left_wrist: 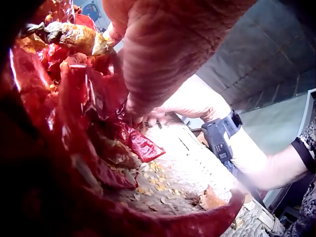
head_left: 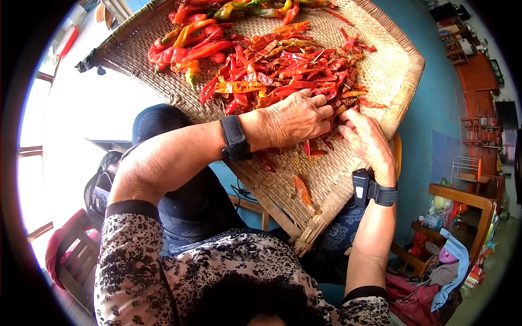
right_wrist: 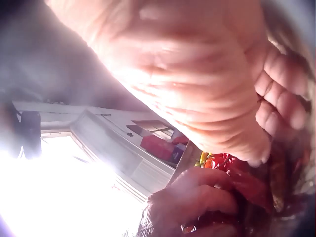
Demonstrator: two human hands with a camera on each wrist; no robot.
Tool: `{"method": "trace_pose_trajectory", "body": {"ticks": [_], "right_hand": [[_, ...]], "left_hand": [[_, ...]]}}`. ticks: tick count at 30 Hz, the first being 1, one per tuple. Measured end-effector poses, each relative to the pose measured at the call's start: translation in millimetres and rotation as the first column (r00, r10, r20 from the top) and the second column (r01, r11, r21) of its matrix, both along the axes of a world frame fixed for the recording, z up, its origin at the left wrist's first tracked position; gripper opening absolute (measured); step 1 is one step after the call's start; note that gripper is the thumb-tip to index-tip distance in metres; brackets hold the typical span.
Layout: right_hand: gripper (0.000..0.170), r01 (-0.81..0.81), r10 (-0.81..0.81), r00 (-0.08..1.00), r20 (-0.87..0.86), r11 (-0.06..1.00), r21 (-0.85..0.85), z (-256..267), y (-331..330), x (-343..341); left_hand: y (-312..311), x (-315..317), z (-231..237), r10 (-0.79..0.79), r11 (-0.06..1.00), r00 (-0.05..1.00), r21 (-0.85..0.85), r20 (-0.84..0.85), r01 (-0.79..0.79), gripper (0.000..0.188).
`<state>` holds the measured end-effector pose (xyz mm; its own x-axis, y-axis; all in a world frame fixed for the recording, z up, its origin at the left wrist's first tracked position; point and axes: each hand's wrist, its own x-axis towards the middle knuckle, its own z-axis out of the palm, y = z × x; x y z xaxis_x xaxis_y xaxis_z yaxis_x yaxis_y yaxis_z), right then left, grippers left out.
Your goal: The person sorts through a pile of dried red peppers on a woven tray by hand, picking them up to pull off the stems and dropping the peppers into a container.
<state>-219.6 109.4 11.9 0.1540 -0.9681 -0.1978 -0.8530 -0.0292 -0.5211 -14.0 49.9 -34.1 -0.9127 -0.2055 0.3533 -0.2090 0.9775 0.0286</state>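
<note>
A heap of dried red chili peppers (head_left: 293,68) lies on a woven tray (head_left: 380,60). My left hand (head_left: 296,117) reaches across the heap's near edge with curled fingers. In the left wrist view its thumb presses against a wrinkled dried chili (left_wrist: 140,143). My right hand (head_left: 367,136) bends in from the right, fingertips close to those of the left hand. In the right wrist view, its thumb tip is right by dark red chilies (right_wrist: 252,185), with the other fingers curled; I cannot tell what it pinches.
Fresher, glossy red chilies (head_left: 190,46) lie at the tray's far left. Loose seeds (left_wrist: 155,185) and a single orange-brown chili (head_left: 302,191) are on the weave near the tray's front corner. A wooden rack (head_left: 462,198) with cloths stands at the right.
</note>
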Motion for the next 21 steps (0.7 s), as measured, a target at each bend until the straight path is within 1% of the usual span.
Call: {"method": "trace_pose_trajectory", "body": {"ticks": [1,3,6,7,9,11,14,16,19,21], "right_hand": [[0.020,0.000,0.000,1.000,0.000,1.000,0.001,-2,-1,0],[0.019,-0.077,0.077,0.997,0.005,0.997,0.004,-7,-2,-1],[0.019,-0.111,0.111,0.994,0.005,0.994,-0.015,-8,-3,-2],[0.019,-0.111,0.111,0.994,0.006,0.994,-0.015,-8,-3,-1],[0.018,-0.098,0.099,0.992,0.077,0.995,-0.023,-7,-1,1],[0.018,-0.090,0.090,0.992,0.084,0.996,-0.001,-3,1,4],[0.017,-0.063,0.059,0.994,0.095,0.997,0.033,4,2,9],[0.016,-0.039,0.034,0.994,0.099,0.998,0.046,4,2,9],[0.015,-0.061,0.059,0.995,0.076,0.998,0.016,0,1,7],[0.014,-0.129,0.131,0.990,0.060,0.991,-0.036,-4,1,7]], "left_hand": [[0,0,0,0.000,1.000,1.000,0.006,0.011,0.000,0.014],[0,-1,-1,0.002,1.000,1.000,0.003,0.004,-0.002,0.014],[0,-1,-1,0.006,1.000,1.000,-0.010,-0.001,-0.006,0.014],[0,-1,-1,0.008,1.000,1.000,-0.020,0.001,-0.008,0.013],[0,-1,-1,0.004,1.000,1.000,-0.026,-0.009,-0.004,0.013],[0,-1,-2,0.002,1.000,1.000,-0.031,-0.021,-0.002,0.013],[1,-1,0,0.014,0.999,1.000,-0.042,0.021,-0.013,0.012],[1,-1,-1,0.003,1.000,0.999,-0.029,-0.032,-0.004,0.011],[0,-1,-3,-0.008,0.999,0.999,-0.038,-0.046,0.007,0.012],[0,-3,-5,-0.005,0.999,0.999,-0.042,-0.054,0.003,0.012]]}}
